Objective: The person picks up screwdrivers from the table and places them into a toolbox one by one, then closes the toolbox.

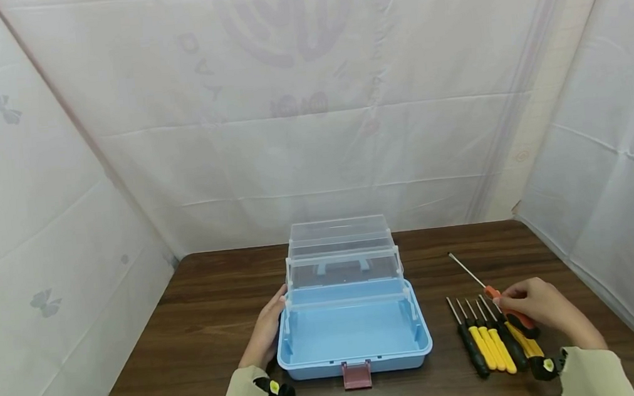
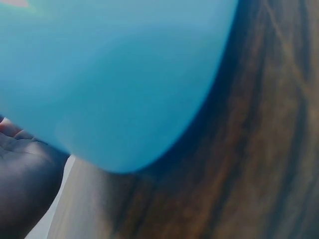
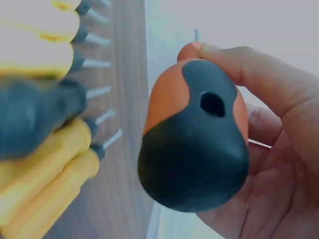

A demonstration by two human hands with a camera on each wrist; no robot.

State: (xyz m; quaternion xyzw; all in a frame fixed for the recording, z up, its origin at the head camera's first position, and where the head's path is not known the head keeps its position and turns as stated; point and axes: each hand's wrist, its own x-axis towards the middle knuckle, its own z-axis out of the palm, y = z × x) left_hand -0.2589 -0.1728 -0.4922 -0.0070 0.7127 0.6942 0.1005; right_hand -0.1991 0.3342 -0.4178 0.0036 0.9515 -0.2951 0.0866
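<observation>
One wood-grained worktop (image 1: 206,352). Toolbox (image 1: 357,339) on it: smooth blue plastic, rounded corners, clear lid (image 1: 339,228) raised. Right of toolbox: screwdriver row (image 1: 490,347), slim shafts, yellow or black handles. Left hand (image 1: 267,336) against toolbox's left wall, finger curl unclear; right hand (image 1: 542,304), right of toolbox, pinches bulbous orange-and-black screwdriver (image 1: 521,321).

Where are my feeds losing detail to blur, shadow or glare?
Head view: evenly lit, blue box readable. Left wrist view: tabletop soft, shadow along the box's edge, left hand dim. Right wrist view: held screwdriver fairly sharp, black handle at left blurred, upper-left yellow handles washed out.
</observation>
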